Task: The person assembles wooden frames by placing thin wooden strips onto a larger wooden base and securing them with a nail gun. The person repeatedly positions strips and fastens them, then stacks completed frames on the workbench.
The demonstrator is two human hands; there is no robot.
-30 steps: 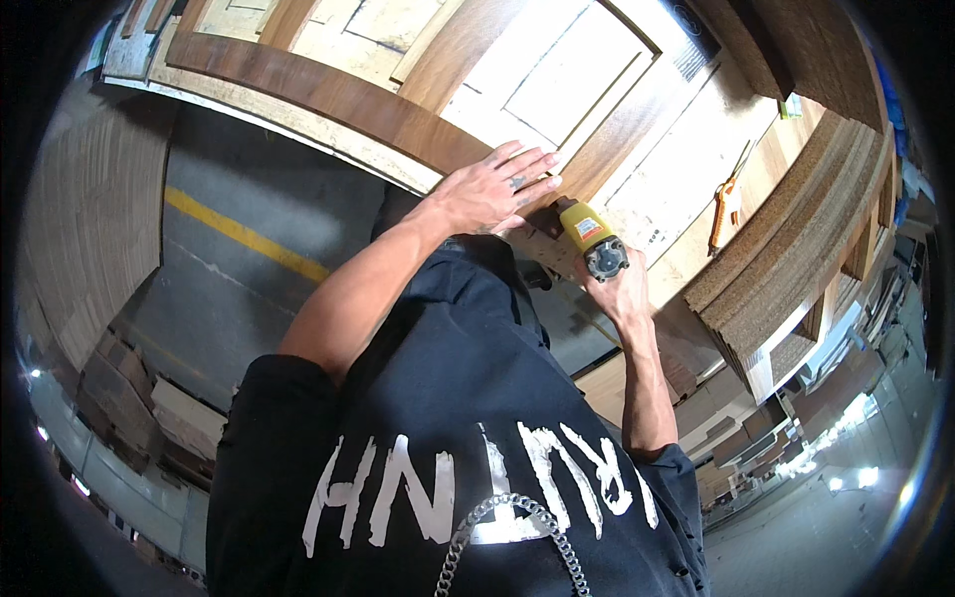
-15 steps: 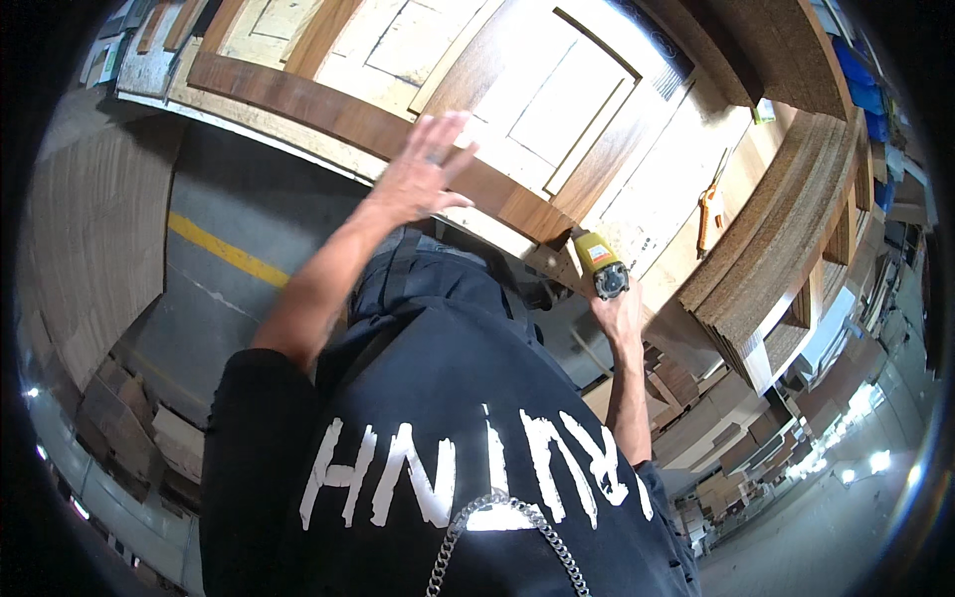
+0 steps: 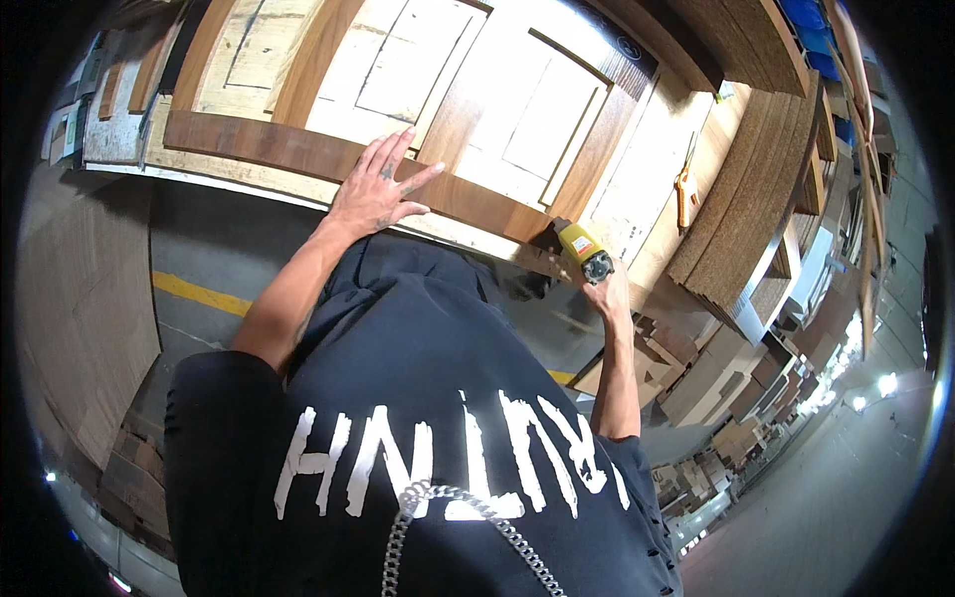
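A brown wooden frame with crosspieces lies on the worktable; its near rail [image 3: 269,142] runs along the table's front edge. My left hand [image 3: 373,187] rests on that rail with fingers spread, near the middle of its length. In my right hand [image 3: 609,289] is a yellow-green nail gun [image 3: 579,244], its dark nose at the rail's right end, where an upright crosspiece [image 3: 599,149] meets it. Part of my right hand's grip is hidden under the tool. An orange utility knife [image 3: 685,196] lies on the table to the right of the nail gun.
Stacked curved particle-board pieces [image 3: 746,189] stand at the right of the table [image 3: 637,214]. Large brown sheets [image 3: 85,289] lean at the left. Cardboard boxes [image 3: 736,438] are piled behind to the right. A yellow line [image 3: 199,295] crosses the floor.
My left hand has come down from above the rail to lie on it. The whole view has shifted, while the nail gun stays at the rail's right end in my right hand.
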